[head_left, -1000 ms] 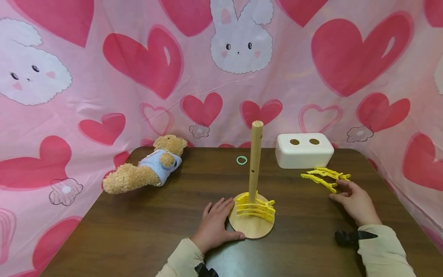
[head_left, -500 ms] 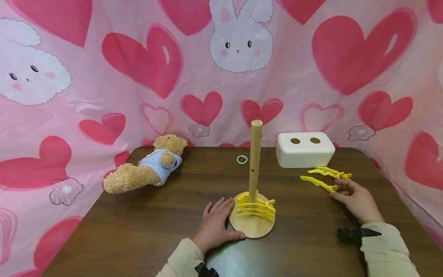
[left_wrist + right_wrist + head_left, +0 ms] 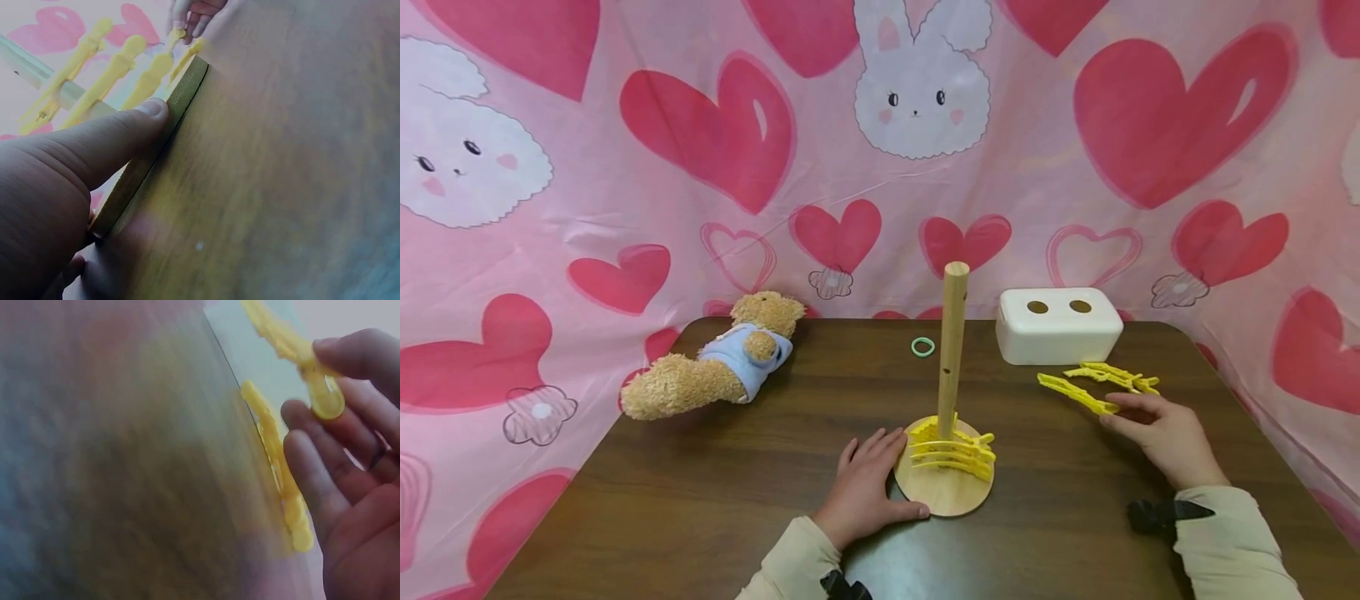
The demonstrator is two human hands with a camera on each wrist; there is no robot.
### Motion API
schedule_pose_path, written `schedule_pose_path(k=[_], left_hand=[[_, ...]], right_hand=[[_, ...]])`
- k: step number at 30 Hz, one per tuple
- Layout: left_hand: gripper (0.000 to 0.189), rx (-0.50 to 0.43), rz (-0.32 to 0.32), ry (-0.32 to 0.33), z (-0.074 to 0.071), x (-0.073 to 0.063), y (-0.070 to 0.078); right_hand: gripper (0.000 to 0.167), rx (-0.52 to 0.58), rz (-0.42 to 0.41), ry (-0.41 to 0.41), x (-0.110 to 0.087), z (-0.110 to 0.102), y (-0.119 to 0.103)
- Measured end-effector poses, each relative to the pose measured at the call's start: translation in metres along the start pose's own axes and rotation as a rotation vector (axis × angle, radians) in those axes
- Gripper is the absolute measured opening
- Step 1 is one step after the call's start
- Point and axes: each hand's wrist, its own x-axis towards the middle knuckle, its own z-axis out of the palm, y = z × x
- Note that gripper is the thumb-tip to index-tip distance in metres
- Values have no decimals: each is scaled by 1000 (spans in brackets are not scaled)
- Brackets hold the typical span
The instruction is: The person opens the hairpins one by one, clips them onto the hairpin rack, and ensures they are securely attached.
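My right hand [image 3: 1165,437] pinches a yellow alligator hair clip [image 3: 1075,392] by its tail end, the thumb and a fingertip meeting on it in the right wrist view. Another yellow clip [image 3: 1112,376] lies on the table just beyond that hand. My left hand [image 3: 867,492] rests against the round wooden base of an upright post stand [image 3: 953,350], fingers along its left rim. In the left wrist view the straight thumb [image 3: 150,109] presses the base's edge [image 3: 134,178]. Several yellow clips [image 3: 958,457] sit around the foot of the post.
A white box [image 3: 1060,337] with two round holes stands at the back right. A small green ring [image 3: 922,347] lies behind the post. A teddy bear [image 3: 726,367] in a blue shirt lies at the left of the brown table [image 3: 700,508].
The clip in my right hand has shifted left and apart from the other clip, pinched now nearer its end. My left hand keeps its place at the base.
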Motion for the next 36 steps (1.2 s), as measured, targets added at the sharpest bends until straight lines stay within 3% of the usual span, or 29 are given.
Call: schedule_pose_path(k=[7,23,36], left_hand=[[108,10,40,29,0,-2,0],[108,13,27,22,1,-2,-2],[108,2,15,11,0,-1,-1]], right_hand=[[41,67,-106,6,-5,4,-17],[20,151,-397,-13,-24,13,-71],[20,163,-464,-56,-32,22,-92]])
